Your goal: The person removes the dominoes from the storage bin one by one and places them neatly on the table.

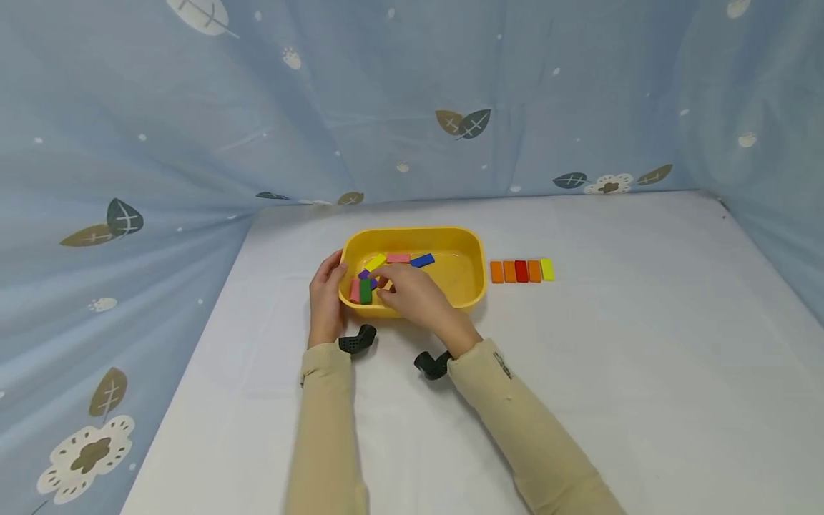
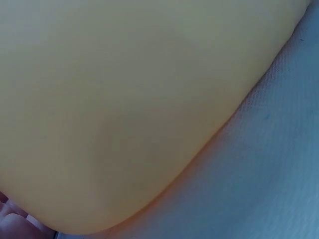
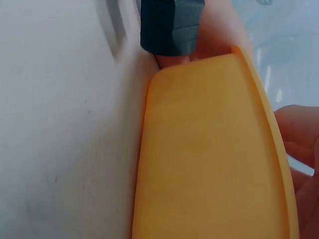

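Beige sleeves (image 1: 325,436) are framed at the bottom of the head view; at centre, a yellow tray (image 1: 458,279) of coloured blocks (image 1: 365,292) is gripped by the left hand (image 1: 326,295). Inside, the right hand (image 1: 415,292) is held curved; any grip cannot be told. By the left-wrist view, the tray's wall is shown, upper left; by the right-wrist view, centre.

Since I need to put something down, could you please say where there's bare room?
Bare: tabletop right of the block row, and the right end of the yellow tray. Crowded: its left half, with loose blocks, the left hand and right hand.
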Demonstrator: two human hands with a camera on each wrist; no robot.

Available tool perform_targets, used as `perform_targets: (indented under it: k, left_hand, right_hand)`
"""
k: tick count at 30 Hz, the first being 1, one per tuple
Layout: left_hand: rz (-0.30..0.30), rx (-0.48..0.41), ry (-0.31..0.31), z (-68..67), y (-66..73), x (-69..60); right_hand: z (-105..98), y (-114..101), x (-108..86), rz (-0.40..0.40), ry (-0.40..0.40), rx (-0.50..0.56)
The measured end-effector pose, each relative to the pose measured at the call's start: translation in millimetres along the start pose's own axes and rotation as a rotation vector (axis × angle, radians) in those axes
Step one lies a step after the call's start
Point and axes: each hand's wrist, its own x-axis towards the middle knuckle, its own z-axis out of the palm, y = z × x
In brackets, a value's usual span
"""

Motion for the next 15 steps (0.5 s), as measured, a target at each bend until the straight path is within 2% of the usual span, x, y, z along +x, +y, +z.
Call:
perform_targets:
  k: [4,8,12,15]
  left_hand:
    - [0.005,-0.010,0.013,0.2,0.4,0.8]
    - [0.009,-0.045,0.002,1.4,1.7,0.8]
    - [0.026,-0.056,-0.004,1.6,2.0,0.8]
    - [0.010,-0.038,0.004,0.4,0.8,-0.8]
  right_hand:
    - [3.1,-1.8,7.5,0.025,-0.033,-0.005]
    - [5.5,-4.7,14.7,0.050,-0.119,-0.046]
    - [8.5,-6.3,22.7,0.025,-0.201,-0.101]
    - [13.2,-5.2,26.0,0.011,-0.243,-0.082]
